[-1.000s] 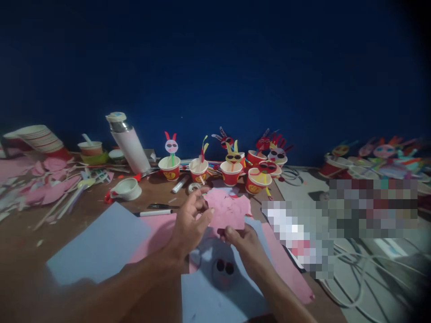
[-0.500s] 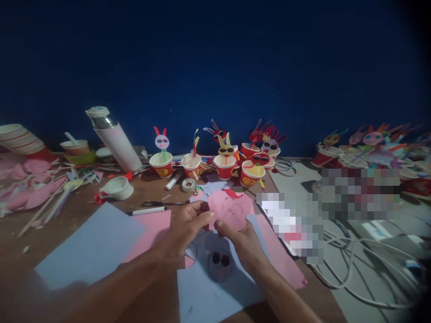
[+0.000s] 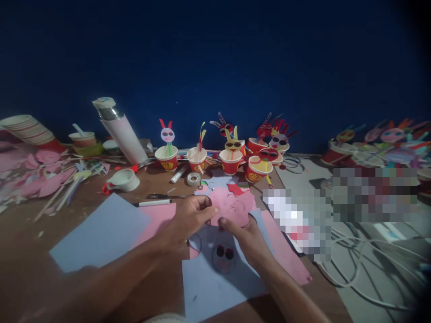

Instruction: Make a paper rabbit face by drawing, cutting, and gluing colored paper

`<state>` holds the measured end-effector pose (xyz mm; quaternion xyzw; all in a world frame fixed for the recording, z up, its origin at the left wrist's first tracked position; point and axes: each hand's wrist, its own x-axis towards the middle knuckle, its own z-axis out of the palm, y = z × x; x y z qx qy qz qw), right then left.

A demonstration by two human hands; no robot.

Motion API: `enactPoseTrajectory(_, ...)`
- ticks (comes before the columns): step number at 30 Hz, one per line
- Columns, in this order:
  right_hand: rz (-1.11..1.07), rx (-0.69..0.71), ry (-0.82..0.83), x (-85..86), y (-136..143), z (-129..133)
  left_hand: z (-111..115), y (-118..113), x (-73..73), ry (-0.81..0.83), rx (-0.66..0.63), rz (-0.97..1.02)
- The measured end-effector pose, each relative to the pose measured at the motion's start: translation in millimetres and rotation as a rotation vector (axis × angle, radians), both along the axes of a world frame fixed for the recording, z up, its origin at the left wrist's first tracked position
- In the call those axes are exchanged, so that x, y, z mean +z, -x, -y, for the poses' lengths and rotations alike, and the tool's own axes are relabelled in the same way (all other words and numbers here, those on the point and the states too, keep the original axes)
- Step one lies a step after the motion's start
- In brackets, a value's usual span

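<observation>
A pink paper piece with curved lines drawn on it is held up between my two hands. My left hand pinches its left edge between thumb and fingers. At its lower edge, my right hand grips it, thumb in front and fingers mostly hidden behind. Beneath them a light blue sheet lies on the table, bearing a round face with two dark eyes. Another blue sheet and a pink sheet lie to the left, with a white marker across their top.
Red paper cups with paper faces on sticks line the back. A tilted flask, a white cup and pink scraps stand or lie left. A tape roll sits mid-table; cables coil at right.
The whole view has shifted, so the table objects appear slightly farther right and higher. Both hands still hold the pink paper piece in nearly the same pose.
</observation>
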<state>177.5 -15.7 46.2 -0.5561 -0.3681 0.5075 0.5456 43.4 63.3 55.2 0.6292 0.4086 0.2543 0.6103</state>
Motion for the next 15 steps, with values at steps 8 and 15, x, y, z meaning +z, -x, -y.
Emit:
enactPoseTrajectory(8, 0.076, 0.007, 0.054, -2.2, -3.0, -0.1, -1.6, 4.9, 1.9, -0.028, -0.023, -0.064)
enactPoseTrajectory(15, 0.096, -0.003, 0.08, -5.0, -1.6, -0.7, -1.3, 1.2, 6.6, 0.041, -0.012, -0.026)
